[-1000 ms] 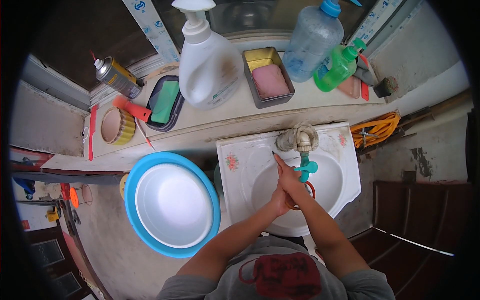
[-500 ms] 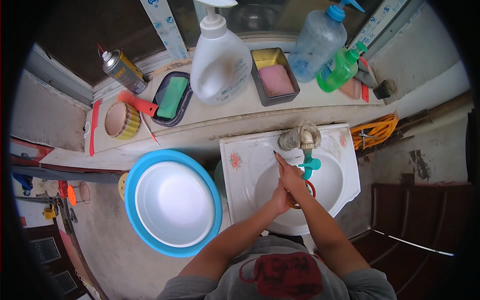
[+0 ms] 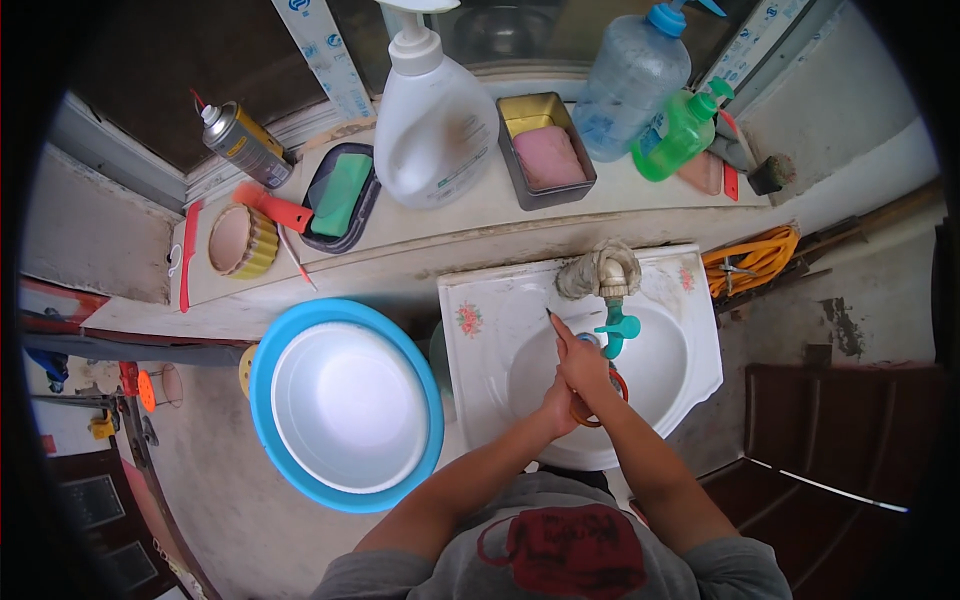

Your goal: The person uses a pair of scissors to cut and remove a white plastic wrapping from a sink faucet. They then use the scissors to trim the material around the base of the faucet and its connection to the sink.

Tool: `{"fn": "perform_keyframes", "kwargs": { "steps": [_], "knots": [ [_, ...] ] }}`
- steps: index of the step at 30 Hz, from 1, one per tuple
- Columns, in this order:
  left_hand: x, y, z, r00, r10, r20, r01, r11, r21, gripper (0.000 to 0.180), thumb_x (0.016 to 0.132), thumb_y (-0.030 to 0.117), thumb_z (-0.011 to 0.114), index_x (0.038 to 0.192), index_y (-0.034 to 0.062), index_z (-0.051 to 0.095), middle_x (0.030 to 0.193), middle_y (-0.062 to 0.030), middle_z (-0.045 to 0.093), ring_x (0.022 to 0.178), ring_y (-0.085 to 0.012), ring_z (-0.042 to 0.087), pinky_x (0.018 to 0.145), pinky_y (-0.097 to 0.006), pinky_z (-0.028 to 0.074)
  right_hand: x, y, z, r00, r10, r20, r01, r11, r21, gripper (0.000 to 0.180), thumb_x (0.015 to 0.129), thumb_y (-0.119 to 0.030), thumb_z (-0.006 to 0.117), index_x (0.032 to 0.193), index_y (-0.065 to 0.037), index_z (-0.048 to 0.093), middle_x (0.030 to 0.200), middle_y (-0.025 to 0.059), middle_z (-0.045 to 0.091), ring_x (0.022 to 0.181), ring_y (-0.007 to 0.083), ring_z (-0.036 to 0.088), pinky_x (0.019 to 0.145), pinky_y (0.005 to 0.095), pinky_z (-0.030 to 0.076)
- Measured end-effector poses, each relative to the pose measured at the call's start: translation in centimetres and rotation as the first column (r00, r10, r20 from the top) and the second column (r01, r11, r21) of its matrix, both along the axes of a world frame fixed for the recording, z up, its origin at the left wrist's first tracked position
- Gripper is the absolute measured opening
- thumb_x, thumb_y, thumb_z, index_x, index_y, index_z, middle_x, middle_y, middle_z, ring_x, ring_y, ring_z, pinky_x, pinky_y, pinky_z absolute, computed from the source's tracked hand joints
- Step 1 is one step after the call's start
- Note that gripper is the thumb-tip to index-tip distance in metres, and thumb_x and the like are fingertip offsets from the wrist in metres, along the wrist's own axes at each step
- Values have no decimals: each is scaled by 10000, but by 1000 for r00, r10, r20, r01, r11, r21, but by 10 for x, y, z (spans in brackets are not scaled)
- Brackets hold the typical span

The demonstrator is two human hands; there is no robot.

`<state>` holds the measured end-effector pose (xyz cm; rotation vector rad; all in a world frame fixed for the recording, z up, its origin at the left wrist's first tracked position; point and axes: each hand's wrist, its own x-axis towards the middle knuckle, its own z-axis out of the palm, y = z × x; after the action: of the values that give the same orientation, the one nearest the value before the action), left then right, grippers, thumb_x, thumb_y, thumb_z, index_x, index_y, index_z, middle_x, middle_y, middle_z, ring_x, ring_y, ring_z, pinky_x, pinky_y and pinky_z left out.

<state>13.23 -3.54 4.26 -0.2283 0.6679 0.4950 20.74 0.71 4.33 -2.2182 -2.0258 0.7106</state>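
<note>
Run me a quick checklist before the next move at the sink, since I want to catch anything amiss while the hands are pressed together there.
1. Both hands over the sink basin: ok; left hand and right hand are pressed together under the tap.
2. Tap running: cannot tell; no water stream shows.
3. Teal tap handle within reach: ok, just beside the right hand.
4. Soap at hand: ok; white pump bottle stands upright on the ledge.
5. White bowl seated in the blue basin: ok.
</note>
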Motion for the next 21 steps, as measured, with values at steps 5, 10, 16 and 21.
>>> {"fn": "perform_keyframes", "kwargs": {
  "steps": [5,10,16,21],
  "knots": [
    [-8,-16,-10,997,33,64,-32,999,-14,499,905,553,324,1136,140,483,1060,-32,567,994,-191,548,826,-368,446,-13,-5,30,996,87,-30,-90,985,-145,422,897,-235,451,1315,-280,415,693,196,600,636,358,597,614,458,475],
    [2,0,-11,993,80,83,-79,997,-10,434,924,500,324,1069,142,521,965,-13,590,891,-177,574,758,-350,462,-1,14,16,993,119,-15,-120,987,-102,417,893,-211,442,1310,-200,425,693,197,609,635,348,606,615,453,483],
    [-10,3,29,994,95,44,-94,995,-31,428,926,497,328,1044,138,528,938,-15,596,861,-166,580,720,-331,463,-5,9,18,993,113,-41,-118,985,-125,410,892,-187,435,1302,-172,438,747,215,616,668,372,602,644,459,480],
    [-26,-5,-12,934,37,356,-44,999,11,467,911,540,336,941,121,541,796,-19,584,697,-159,560,599,-306,440,-15,8,17,994,100,-45,-107,977,-185,423,895,-215,422,1316,-177,418,849,205,634,755,356,622,707,466,480]
  ]
}}
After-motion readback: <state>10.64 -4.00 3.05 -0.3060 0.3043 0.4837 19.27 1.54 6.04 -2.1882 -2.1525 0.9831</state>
